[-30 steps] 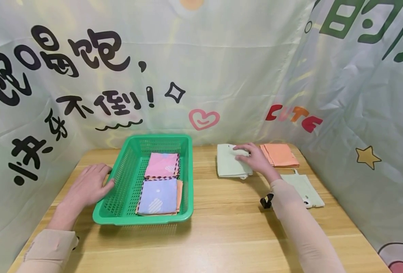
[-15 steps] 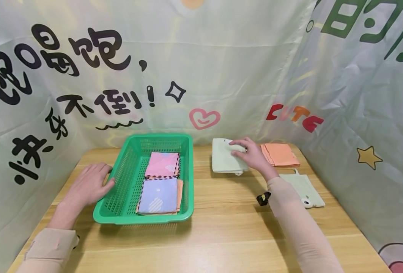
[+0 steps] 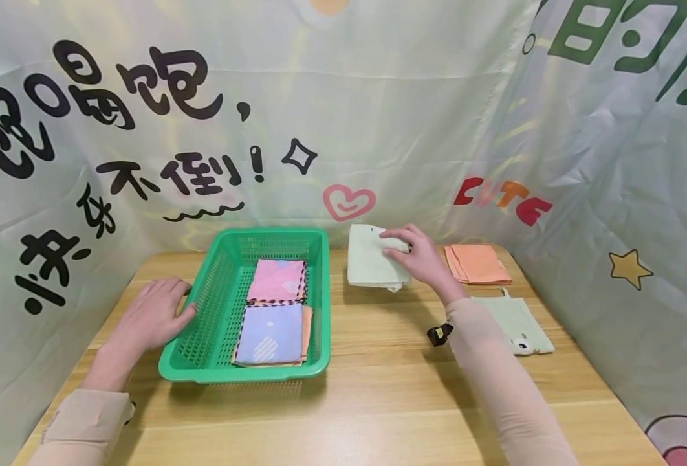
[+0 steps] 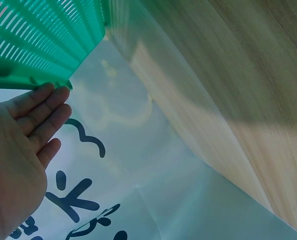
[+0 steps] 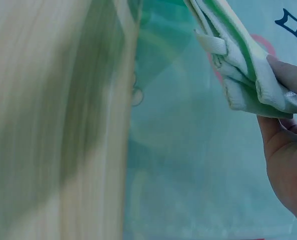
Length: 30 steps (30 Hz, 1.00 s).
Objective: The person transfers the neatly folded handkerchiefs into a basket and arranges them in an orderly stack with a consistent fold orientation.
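right hand (image 3: pixel 420 259) pinches the folded towel (image 3: pixel 372 260) between thumb and fingers, clear of the table (image 3: pixel 378 408), right of the basket (image 3: pixel 324 298). left hand (image 3: pixel 156 316) touches the basket's left rim, fingers straight. pink cloth (image 3: pixel 276 281) and blue cloth (image 3: pixel 269 333) in basket; orange cloth (image 3: pixel 479 264) on table, far right.

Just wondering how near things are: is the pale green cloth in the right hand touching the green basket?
Apart. The head view shows a strip of wooden table and backdrop between the pale green cloth and the green basket.
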Available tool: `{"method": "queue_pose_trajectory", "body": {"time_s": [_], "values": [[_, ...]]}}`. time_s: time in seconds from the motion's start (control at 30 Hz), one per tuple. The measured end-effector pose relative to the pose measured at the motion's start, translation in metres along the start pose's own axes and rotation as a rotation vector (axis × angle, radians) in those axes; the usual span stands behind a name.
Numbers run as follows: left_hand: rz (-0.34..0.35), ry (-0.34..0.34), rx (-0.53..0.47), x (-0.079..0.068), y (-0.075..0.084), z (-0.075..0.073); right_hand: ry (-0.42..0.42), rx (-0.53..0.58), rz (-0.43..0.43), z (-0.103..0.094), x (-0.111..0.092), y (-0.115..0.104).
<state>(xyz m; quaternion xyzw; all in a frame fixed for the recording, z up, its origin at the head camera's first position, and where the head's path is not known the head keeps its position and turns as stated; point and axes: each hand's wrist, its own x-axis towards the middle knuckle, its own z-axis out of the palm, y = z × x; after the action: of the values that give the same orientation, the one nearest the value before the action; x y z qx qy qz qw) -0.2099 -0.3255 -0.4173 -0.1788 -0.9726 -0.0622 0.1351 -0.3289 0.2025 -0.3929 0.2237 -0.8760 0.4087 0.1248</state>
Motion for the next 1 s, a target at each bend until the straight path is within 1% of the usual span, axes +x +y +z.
{"method": "queue_pose_trajectory", "body": {"time_s": [0.3, 0.47, 0.73, 1.0], "values": [[-0.001, 0.002, 0.001, 0.0, -0.001, 0.001, 0.042, 0.037, -0.055, 0.009, 0.012, -0.023], [-0.002, -0.003, -0.002, 0.0, -0.001, 0.001, 0.052, 0.063, -0.065, 0.015, 0.017, -0.035], [-0.009, -0.011, -0.001, 0.0, -0.001, 0.001, 0.069, 0.082, -0.118, 0.025, 0.026, -0.054], [-0.014, -0.012, 0.003, -0.001, 0.0, 0.0, 0.052, 0.123, -0.172, 0.036, 0.033, -0.067]]}}
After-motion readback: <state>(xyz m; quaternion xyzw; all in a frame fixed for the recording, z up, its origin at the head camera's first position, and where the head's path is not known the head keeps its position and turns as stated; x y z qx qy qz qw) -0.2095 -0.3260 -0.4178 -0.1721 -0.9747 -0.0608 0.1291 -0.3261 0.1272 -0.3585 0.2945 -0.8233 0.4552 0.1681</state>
